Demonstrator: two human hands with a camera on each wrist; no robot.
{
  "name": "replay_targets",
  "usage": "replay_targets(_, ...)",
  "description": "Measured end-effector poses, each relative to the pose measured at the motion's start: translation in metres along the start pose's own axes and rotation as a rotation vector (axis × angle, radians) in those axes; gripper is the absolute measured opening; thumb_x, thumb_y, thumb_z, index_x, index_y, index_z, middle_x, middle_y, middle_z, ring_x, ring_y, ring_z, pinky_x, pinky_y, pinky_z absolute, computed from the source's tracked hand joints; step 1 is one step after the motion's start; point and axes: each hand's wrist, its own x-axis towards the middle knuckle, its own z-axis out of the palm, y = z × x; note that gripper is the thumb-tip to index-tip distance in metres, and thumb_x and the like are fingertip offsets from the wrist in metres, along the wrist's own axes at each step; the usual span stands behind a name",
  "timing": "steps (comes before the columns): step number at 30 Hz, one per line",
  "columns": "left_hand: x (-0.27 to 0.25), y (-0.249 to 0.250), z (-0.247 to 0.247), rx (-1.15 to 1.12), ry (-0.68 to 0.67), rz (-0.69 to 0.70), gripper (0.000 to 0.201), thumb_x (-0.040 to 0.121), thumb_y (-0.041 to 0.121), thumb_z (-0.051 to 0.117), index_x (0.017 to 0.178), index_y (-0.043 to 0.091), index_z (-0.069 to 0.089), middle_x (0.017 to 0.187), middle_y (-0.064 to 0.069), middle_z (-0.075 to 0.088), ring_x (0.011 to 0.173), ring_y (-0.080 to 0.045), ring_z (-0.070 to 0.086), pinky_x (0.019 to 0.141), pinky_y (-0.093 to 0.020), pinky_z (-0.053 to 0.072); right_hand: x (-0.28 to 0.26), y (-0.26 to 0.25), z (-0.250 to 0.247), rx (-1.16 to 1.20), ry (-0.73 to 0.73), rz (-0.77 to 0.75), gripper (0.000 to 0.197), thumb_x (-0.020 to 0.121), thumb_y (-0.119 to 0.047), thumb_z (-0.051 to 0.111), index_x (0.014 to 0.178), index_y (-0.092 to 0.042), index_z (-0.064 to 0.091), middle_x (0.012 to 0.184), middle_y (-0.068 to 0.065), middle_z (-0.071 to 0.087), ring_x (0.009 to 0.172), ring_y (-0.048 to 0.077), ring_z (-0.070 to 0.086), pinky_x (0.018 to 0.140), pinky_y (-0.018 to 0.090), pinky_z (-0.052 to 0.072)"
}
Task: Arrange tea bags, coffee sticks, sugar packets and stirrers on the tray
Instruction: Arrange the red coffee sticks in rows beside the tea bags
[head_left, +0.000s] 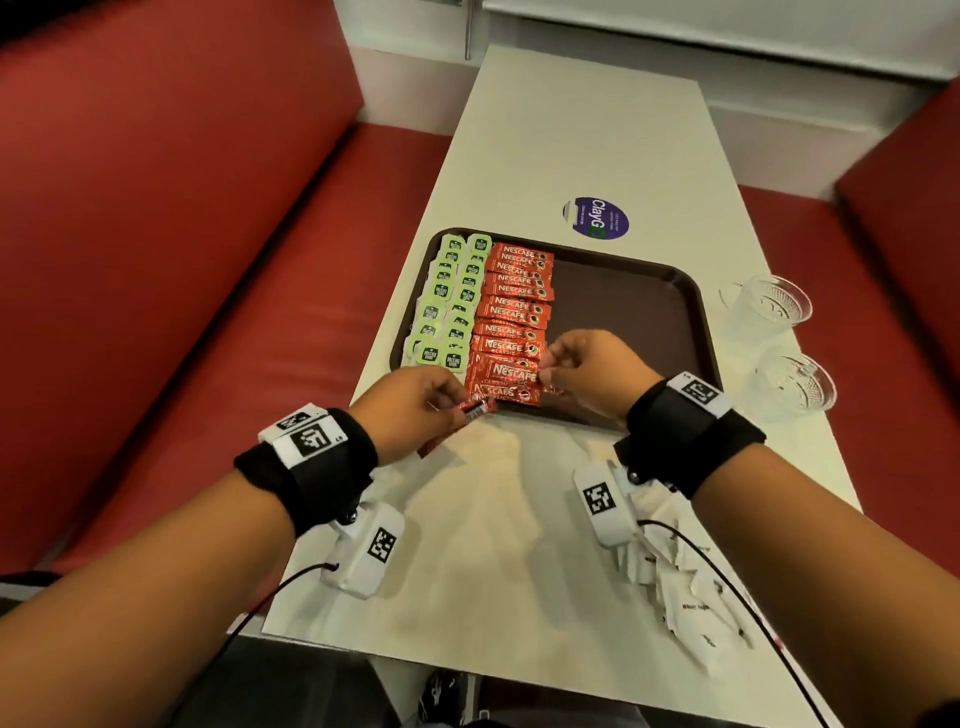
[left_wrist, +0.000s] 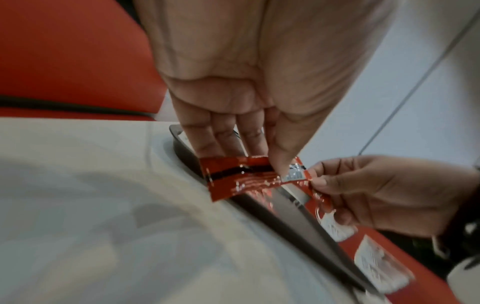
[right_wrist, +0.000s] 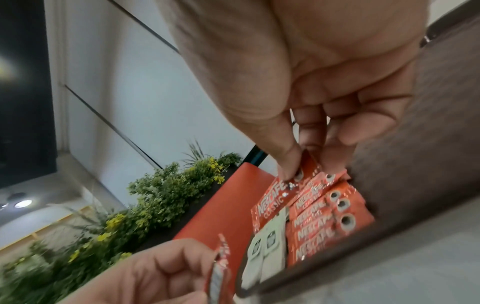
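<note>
A dark brown tray (head_left: 623, 322) lies on the white table. Green tea bags (head_left: 447, 306) fill two columns along its left side. Beside them runs a column of red Nescafe coffee sticks (head_left: 517, 306). My right hand (head_left: 546, 370) pinches the right end of one coffee stick (head_left: 511, 370) at the near end of that column; thumb and forefinger grip it in the right wrist view (right_wrist: 279, 198). My left hand (head_left: 451, 404) pinches more red coffee sticks (head_left: 475, 408) over the tray's near-left corner, also seen as crumpled red foil (left_wrist: 239, 179).
White sugar packets (head_left: 691, 597) lie in a loose heap on the table near my right forearm. Two clear glass cups (head_left: 769, 306) (head_left: 795, 387) stand right of the tray. A round purple sticker (head_left: 596, 218) sits beyond it. Red benches (head_left: 156, 234) flank the table.
</note>
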Motion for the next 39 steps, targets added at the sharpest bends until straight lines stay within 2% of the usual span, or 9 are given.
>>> replay_targets(5,0.018,-0.001,-0.014,-0.184,0.145,-0.029,0.011,0.086,0.017,0.071,0.095,0.016,0.066,0.084,0.000,0.070,0.075,-0.011,0.065,0.068,-0.023,0.050,0.039,0.007,0.001,0.044,0.037,0.137,0.006,0.089,-0.013,0.065,0.090,-0.008,0.068,0.082,0.002,0.066,0.076,0.014,0.060,0.082,0.036,0.055)
replay_targets(9,0.027,-0.010,-0.021,-0.316,0.214,-0.070,0.014,0.082,0.014,0.075,0.088,0.023,0.065,0.084,0.000,0.067,0.077,-0.016,0.065,0.077,-0.038,0.058,0.058,0.008,0.008,0.033,0.005,0.165,0.003,0.087,-0.012,0.067,0.088,-0.010,0.068,0.088,0.003,0.067,0.082,0.016,0.060,0.092,0.041,0.052)
replay_targets(16,0.040,-0.009,-0.025,-0.497,0.270,-0.105,0.014,0.083,0.009,0.073,0.089,0.017,0.063,0.092,-0.011,0.070,0.079,-0.026,0.066,0.070,-0.037,0.059,0.072,0.005,0.016,-0.093,0.003,0.160,0.022,0.084,-0.019,0.071,0.071,-0.018,0.054,0.093,0.011,0.071,0.085,0.025,0.067,0.086,0.044,0.055)
replay_targets(20,0.046,-0.003,-0.024,-0.529,0.266,-0.095,0.014,0.086,0.007,0.069,0.089,0.018,0.061,0.090,-0.007,0.069,0.079,-0.016,0.067,0.061,-0.022,0.055,0.075,0.006,0.018,-0.205,-0.001,0.146,0.027,0.083,-0.028,0.072,0.075,-0.017,0.049,0.096,0.011,0.070,0.089,0.027,0.067,0.084,0.043,0.056)
replay_targets(26,0.053,0.000,-0.022,-0.571,0.249,-0.114,0.013,0.090,0.006,0.063,0.095,0.018,0.063,0.104,-0.013,0.069,0.095,-0.023,0.067,0.075,-0.032,0.059,0.072,0.004,0.013,-0.311,-0.017,0.124,0.021,0.086,-0.031,0.069,0.092,-0.017,0.055,0.105,0.005,0.066,0.099,0.025,0.064,0.088,0.036,0.052)
replay_targets(28,0.054,0.003,-0.020,-0.607,0.226,-0.118,0.014,0.092,0.005,0.061,0.097,0.017,0.065,0.103,-0.013,0.070,0.094,-0.024,0.067,0.081,-0.038,0.058,0.067,0.002,0.009,-0.233,0.070,0.051,0.019,0.088,-0.029,0.066,0.086,-0.014,0.055,0.094,0.005,0.066,0.091,0.023,0.064,0.080,0.034,0.052)
replay_targets(30,0.056,0.007,-0.018,-0.627,0.200,-0.124,0.015,0.094,0.006,0.057,0.097,0.018,0.065,0.099,-0.009,0.071,0.088,-0.020,0.068,0.075,-0.035,0.058,0.060,-0.003,0.006,-0.041,0.102,-0.056,0.015,0.091,-0.027,0.062,0.091,-0.012,0.060,0.082,0.000,0.061,0.075,0.016,0.061,0.071,0.034,0.053)
replay_targets(35,0.059,0.016,-0.012,-0.513,0.197,-0.063,0.015,0.092,0.009,0.062,0.093,0.023,0.068,0.097,-0.009,0.070,0.089,-0.022,0.070,0.076,-0.036,0.058,0.043,-0.028,-0.005,0.195,-0.033,-0.168,0.016,0.094,-0.032,0.059,0.098,-0.017,0.063,0.077,0.007,0.067,0.060,0.017,0.063,0.061,0.033,0.056)
replay_targets(39,0.059,0.021,-0.009,-0.496,0.203,-0.021,0.010,0.090,0.013,0.066,0.094,0.022,0.069,0.095,-0.009,0.071,0.086,-0.024,0.068,0.075,-0.039,0.057,0.038,-0.030,-0.008,0.288,-0.048,-0.193,0.006,0.090,-0.013,0.065,0.087,-0.018,0.064,0.064,0.001,0.065,0.055,0.013,0.063,0.059,0.028,0.056)
